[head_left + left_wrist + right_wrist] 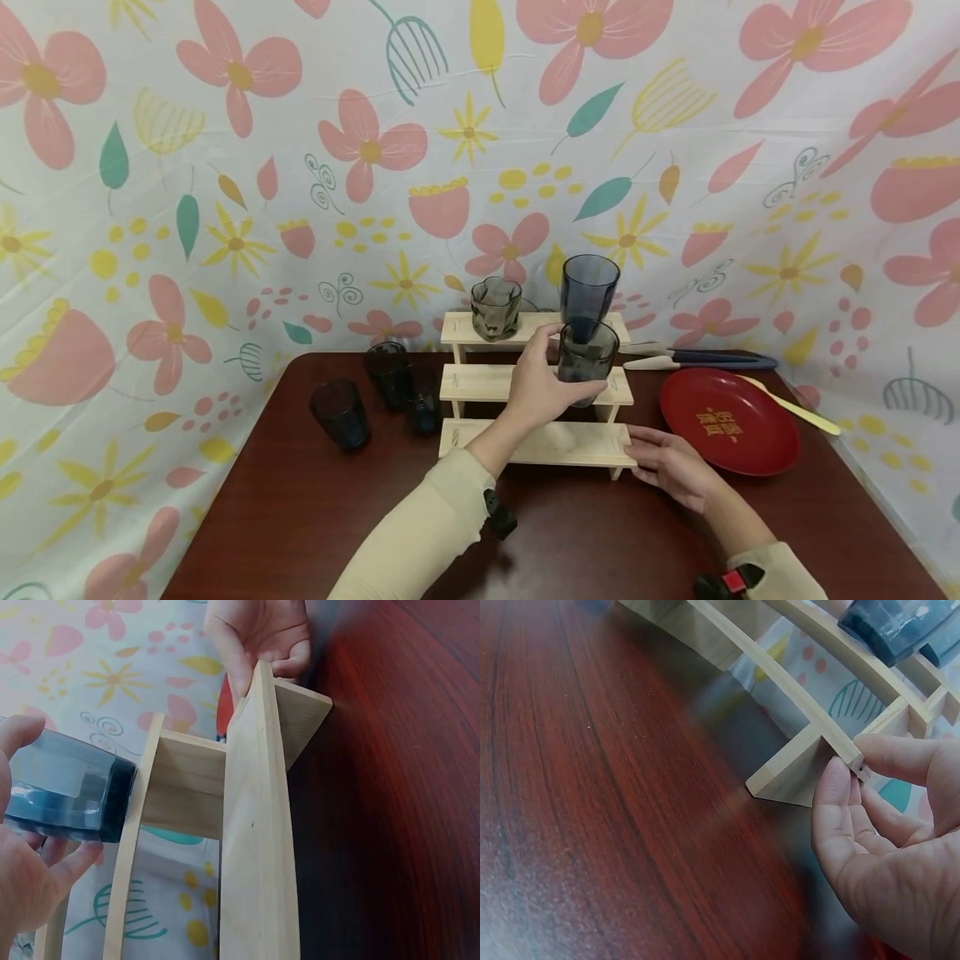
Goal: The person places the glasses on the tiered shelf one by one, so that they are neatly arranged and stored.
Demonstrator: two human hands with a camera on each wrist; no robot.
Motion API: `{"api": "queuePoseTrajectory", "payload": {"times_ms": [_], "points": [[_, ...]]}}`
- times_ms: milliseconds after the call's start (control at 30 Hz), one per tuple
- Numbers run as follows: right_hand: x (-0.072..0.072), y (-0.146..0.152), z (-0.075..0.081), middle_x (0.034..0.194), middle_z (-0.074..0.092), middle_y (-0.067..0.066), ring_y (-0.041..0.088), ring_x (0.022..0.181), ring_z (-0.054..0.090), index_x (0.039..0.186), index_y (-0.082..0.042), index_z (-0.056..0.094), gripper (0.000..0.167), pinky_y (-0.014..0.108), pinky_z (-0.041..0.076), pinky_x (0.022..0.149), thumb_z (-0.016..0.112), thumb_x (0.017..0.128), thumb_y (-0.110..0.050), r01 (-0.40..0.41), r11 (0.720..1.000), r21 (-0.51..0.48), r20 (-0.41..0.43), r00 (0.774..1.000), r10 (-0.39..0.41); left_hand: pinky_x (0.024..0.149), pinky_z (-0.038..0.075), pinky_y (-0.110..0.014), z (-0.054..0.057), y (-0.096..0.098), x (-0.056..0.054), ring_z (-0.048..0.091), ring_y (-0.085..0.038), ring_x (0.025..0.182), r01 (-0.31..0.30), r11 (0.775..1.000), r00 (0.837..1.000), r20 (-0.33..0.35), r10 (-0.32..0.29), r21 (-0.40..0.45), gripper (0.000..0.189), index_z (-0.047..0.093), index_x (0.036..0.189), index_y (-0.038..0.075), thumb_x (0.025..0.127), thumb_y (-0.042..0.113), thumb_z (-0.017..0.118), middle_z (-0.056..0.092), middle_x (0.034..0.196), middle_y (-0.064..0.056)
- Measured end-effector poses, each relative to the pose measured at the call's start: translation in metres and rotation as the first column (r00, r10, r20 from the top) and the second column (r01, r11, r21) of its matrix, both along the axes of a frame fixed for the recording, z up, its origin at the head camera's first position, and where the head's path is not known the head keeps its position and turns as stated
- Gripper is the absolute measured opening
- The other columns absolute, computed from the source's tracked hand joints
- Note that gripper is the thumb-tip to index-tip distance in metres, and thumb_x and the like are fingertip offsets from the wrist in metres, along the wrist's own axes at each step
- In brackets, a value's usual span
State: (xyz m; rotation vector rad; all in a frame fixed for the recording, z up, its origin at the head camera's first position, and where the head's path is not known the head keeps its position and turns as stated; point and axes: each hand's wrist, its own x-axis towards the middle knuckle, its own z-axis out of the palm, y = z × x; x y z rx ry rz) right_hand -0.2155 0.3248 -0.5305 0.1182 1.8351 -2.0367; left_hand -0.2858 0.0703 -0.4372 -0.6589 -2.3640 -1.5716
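A three-tier wooden rack [480,437] stands on the dark table. My left hand [542,385] grips a dark grey-blue drinking glass [588,358] at the right end of the middle tier. In the left wrist view the base of that glass [75,784] is against or very close to the tier's edge; I cannot tell whether it bears on it. With thumb and fingers, my right hand [671,467] pinches the right end of the lowest tier. On the top tier stand a tall blue glass [590,283] at right and a short wavy glass [496,308] toward the left.
Left of the rack, dark glasses [341,417] stand in a group on the table. At right lie a red plate [757,433], a pale yellow utensil handle [802,410] and tongs [720,360]. A flower-patterned cloth [285,167] hangs behind the table.
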Motion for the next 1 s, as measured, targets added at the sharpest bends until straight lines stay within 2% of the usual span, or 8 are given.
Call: {"api": "queuePoseTrajectory", "payload": {"times_ms": [133, 267, 367, 533, 700, 800, 1000], "points": [[-0.001, -0.001, 0.0, 0.121, 0.066, 0.0, 0.014, 0.103, 0.066, 0.16, 0.007, 0.018, 0.073, 0.032, 0.056, 0.089, 0.062, 0.106, -0.017, 0.004, 1.0, 0.0, 0.005, 1.0, -0.004, 0.085, 0.051, -0.03, -0.001, 0.002, 0.001, 0.059, -0.004, 0.097, -0.008, 1.0, 1.0, -0.013, 0.008, -0.003, 0.09, 0.047, 0.148, 0.026, 0.074, 0.04, 0.096, 0.058, 0.112, 0.01], [-0.001, -0.001, 0.001, 0.121, 0.066, 0.0, 0.014, 0.102, 0.066, 0.16, 0.007, 0.018, 0.074, 0.032, 0.056, 0.089, 0.061, 0.106, -0.017, 0.015, 1.0, 0.004, 0.013, 1.0, -0.015, 0.086, 0.051, -0.03, -0.002, 0.002, 0.002, 0.059, -0.006, 0.1, 0.016, 1.0, 1.0, -0.022, -0.016, 0.005, 0.091, 0.045, 0.15, 0.024, 0.076, 0.04, 0.095, 0.057, 0.116, 0.007], [0.0, -0.002, 0.002, 0.122, 0.066, 0.0, 0.014, 0.102, 0.066, 0.161, 0.006, 0.018, 0.074, 0.032, 0.056, 0.089, 0.062, 0.106, -0.017, 0.019, 1.0, 0.004, 0.017, 1.0, -0.019, 0.086, 0.052, -0.03, -0.002, 0.0, 0.005, 0.058, -0.007, 0.102, 0.034, 0.999, 0.999, 0.011, -0.034, 0.02, 0.092, 0.042, 0.152, 0.027, 0.077, 0.041, 0.093, 0.055, 0.12, 0.007], [0.0, -0.003, 0.003, 0.122, 0.066, 0.001, 0.015, 0.103, 0.066, 0.161, 0.006, 0.017, 0.074, 0.033, 0.056, 0.09, 0.061, 0.106, -0.017, 0.018, 1.0, 0.0, 0.026, 0.999, -0.018, 0.087, 0.057, -0.038, -0.005, -0.007, 0.01, 0.059, -0.01, 0.109, 0.078, 0.995, 0.994, 0.066, -0.083, 0.066, 0.092, 0.038, 0.155, 0.035, 0.08, 0.046, 0.091, 0.052, 0.127, 0.009], [0.0, -0.002, 0.003, 0.125, 0.065, 0.002, 0.016, 0.103, 0.065, 0.161, 0.005, 0.017, 0.075, 0.034, 0.056, 0.091, 0.061, 0.106, -0.018, 0.021, 1.0, 0.002, 0.031, 0.999, -0.021, 0.094, 0.055, -0.043, -0.002, -0.02, 0.015, 0.061, -0.02, 0.118, 0.121, 0.991, 0.992, 0.02, -0.123, 0.053, 0.092, 0.037, 0.157, 0.031, 0.082, 0.048, 0.088, 0.049, 0.136, 0.004], [0.0, -0.002, 0.002, 0.125, 0.064, 0.002, 0.015, 0.103, 0.065, 0.161, 0.005, 0.017, 0.075, 0.033, 0.056, 0.09, 0.061, 0.106, -0.018, 0.024, 1.0, 0.003, 0.028, 0.999, -0.024, 0.096, 0.054, -0.041, 0.001, -0.03, 0.019, 0.057, -0.02, 0.122, 0.124, 0.991, 0.992, -0.01, -0.124, 0.047, 0.09, 0.038, 0.156, 0.03, 0.083, 0.047, 0.087, 0.047, 0.142, 0.002], [-0.001, -0.002, 0.0, 0.126, 0.063, 0.002, 0.015, 0.104, 0.065, 0.161, 0.005, 0.016, 0.074, 0.033, 0.056, 0.09, 0.061, 0.106, -0.017, 0.023, 1.0, -0.002, 0.03, 0.999, -0.023, 0.095, 0.053, -0.04, 0.009, -0.056, 0.026, 0.053, -0.017, 0.123, 0.111, 0.992, 0.993, -0.037, -0.109, 0.063, 0.084, 0.04, 0.153, 0.037, 0.084, 0.044, 0.088, 0.049, 0.14, 0.005]]}}
